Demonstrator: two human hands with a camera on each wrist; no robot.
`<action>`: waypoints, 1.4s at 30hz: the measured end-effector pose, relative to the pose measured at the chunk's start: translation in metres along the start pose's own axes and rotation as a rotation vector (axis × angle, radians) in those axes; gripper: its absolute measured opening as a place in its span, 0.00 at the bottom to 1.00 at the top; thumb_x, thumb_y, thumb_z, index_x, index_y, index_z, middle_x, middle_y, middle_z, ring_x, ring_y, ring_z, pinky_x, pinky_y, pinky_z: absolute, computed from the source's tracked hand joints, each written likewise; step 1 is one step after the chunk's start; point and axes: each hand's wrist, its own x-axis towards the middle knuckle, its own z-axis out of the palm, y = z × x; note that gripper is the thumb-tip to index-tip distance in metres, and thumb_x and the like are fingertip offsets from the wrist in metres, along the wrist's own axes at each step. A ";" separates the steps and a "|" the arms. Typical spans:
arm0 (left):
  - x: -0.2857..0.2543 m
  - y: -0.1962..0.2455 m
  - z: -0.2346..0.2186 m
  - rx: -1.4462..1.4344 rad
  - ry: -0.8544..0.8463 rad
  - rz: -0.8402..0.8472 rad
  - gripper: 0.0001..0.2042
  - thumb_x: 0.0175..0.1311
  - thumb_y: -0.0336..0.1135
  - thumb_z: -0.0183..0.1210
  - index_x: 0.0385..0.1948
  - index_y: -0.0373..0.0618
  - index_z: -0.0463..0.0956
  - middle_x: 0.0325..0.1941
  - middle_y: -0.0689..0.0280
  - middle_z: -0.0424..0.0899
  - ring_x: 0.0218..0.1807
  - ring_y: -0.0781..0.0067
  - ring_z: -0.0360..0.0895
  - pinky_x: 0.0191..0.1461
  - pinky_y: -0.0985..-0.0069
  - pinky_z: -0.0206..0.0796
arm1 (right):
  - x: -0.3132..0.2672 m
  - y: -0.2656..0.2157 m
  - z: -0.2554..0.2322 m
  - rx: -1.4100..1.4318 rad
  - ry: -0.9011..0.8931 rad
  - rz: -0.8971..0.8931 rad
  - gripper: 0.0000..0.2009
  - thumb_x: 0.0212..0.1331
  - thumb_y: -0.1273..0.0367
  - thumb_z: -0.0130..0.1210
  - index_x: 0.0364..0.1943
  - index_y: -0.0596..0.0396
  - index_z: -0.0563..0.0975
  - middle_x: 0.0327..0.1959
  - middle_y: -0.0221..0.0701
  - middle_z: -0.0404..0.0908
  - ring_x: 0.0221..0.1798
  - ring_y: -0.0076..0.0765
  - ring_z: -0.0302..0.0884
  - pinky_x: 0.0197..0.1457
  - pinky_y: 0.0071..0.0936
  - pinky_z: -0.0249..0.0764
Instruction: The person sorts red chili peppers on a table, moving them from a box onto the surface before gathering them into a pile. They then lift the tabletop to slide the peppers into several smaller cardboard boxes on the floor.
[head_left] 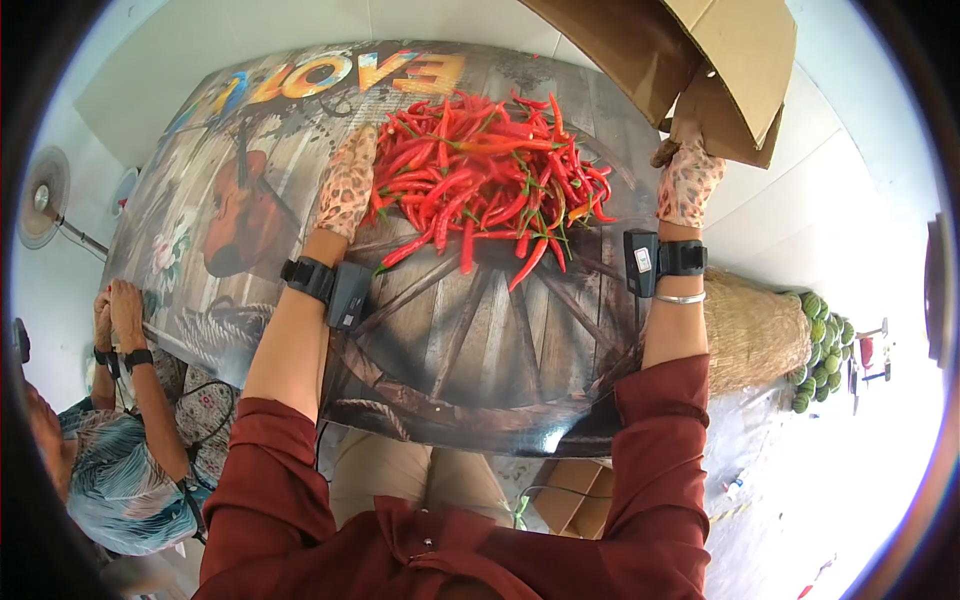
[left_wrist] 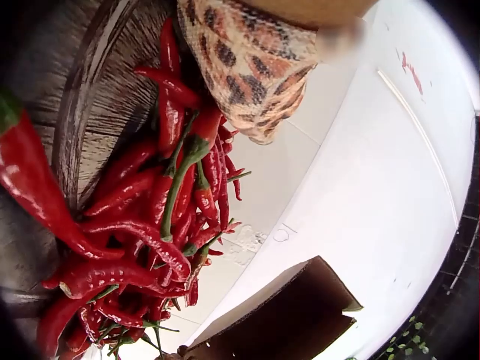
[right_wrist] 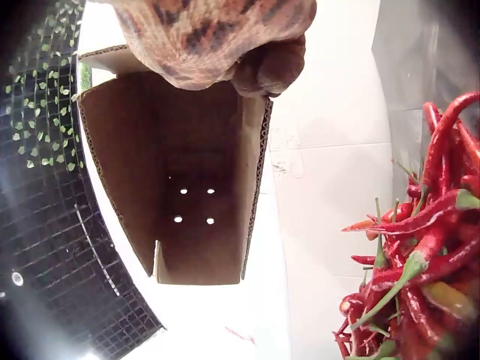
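A big heap of red chili peppers (head_left: 480, 180) with green stems lies on the printed tabletop (head_left: 450, 350). My left hand (head_left: 347, 185), in a leopard-print glove, rests along the heap's left side, its fingers pointing away from me. In the left wrist view the glove (left_wrist: 251, 67) overlaps some chilies, and its fingertips are partly hidden. At the table's far right corner my right hand (head_left: 690, 182), gloved alike, grips the rim of an open cardboard box (head_left: 735, 70). The right wrist view looks into the box (right_wrist: 202, 150), which has several small holes in it.
Another person (head_left: 125, 470) sits at the left, both hands at the table edge. To the right stand a straw-coloured bundle (head_left: 755, 325) and a cluster of green fruit (head_left: 825, 350). A fan (head_left: 45, 197) is at far left. Another box (head_left: 575, 495) sits under the table.
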 end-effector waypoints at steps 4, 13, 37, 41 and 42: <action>0.000 0.006 -0.007 -0.068 -0.020 -0.003 0.21 0.68 0.34 0.36 0.62 0.42 0.60 0.65 0.56 0.64 0.65 0.57 0.61 0.69 0.68 0.51 | -0.005 0.001 -0.012 0.057 0.015 0.058 0.06 0.57 0.73 0.56 0.36 0.58 0.74 0.25 0.31 0.74 0.15 0.27 0.65 0.17 0.26 0.63; 0.003 -0.001 -0.007 0.399 0.024 0.232 0.22 0.64 0.28 0.38 0.61 0.35 0.59 0.64 0.52 0.64 0.64 0.56 0.63 0.68 0.67 0.54 | -0.042 -0.059 -0.108 -1.107 -0.255 -0.464 0.08 0.44 0.76 0.55 0.31 0.52 0.75 0.25 0.32 0.80 0.32 0.43 0.77 0.35 0.36 0.69; -0.136 0.281 -0.096 -0.238 -0.374 0.783 0.30 0.54 0.45 0.60 0.60 0.46 0.65 0.62 0.60 0.68 0.63 0.57 0.63 0.67 0.64 0.51 | -0.296 -0.134 -0.507 0.110 0.720 0.753 0.07 0.65 0.68 0.46 0.36 0.58 0.70 0.26 0.35 0.75 0.15 0.20 0.58 0.16 0.17 0.55; -0.169 0.299 -0.075 -0.102 -0.505 0.754 0.35 0.48 0.47 0.64 0.61 0.51 0.64 0.62 0.62 0.68 0.61 0.58 0.64 0.65 0.62 0.52 | -0.299 -0.088 -0.529 0.008 0.650 0.888 0.07 0.62 0.63 0.49 0.37 0.48 0.75 0.27 0.30 0.78 0.17 0.22 0.62 0.19 0.22 0.62; -0.171 0.301 -0.073 -0.097 -0.503 0.752 0.35 0.48 0.47 0.64 0.61 0.51 0.64 0.62 0.62 0.68 0.61 0.58 0.64 0.65 0.62 0.52 | -0.300 -0.081 -0.526 -0.018 0.696 0.856 0.06 0.63 0.65 0.49 0.31 0.49 0.72 0.22 0.29 0.74 0.15 0.22 0.61 0.15 0.19 0.56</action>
